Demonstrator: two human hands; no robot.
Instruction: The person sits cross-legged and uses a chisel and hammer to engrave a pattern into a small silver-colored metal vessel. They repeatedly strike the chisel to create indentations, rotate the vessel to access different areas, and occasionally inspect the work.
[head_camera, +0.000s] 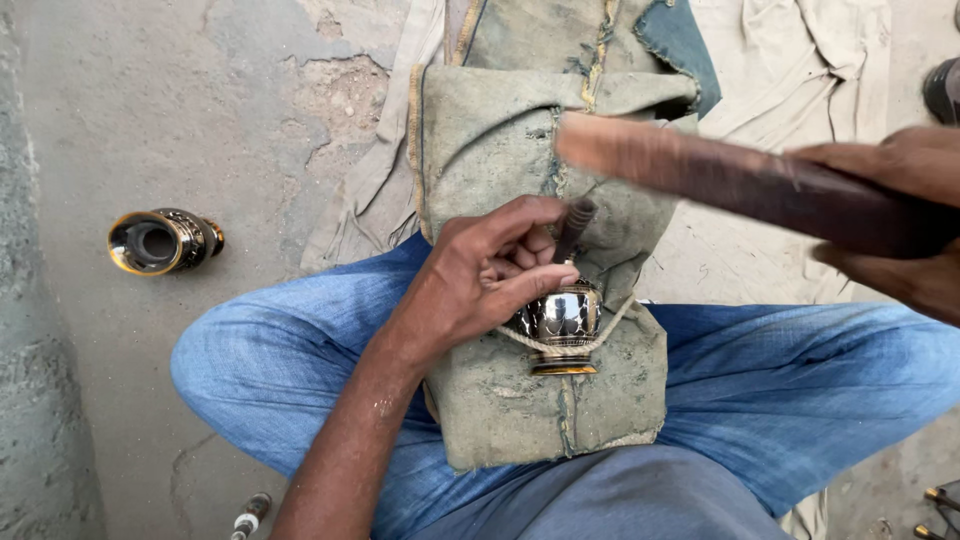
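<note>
Sitting cross-legged, you pin the small metal pot (562, 322) on the padded cloth (520, 400) over your lap, a cord looped around its base. Left hand (480, 275) is curled narrow, fingers pinching a dark chisel (575, 228) upright on the pot's top. Right hand (905, 220) is closed around the wooden mallet (740, 182), raised and blurred above. Keep the chisel steady, tip seated, thumb clear of the strike line; light square blows look best. A second pot (160, 241) lies on its side on the floor, well apart.
</note>
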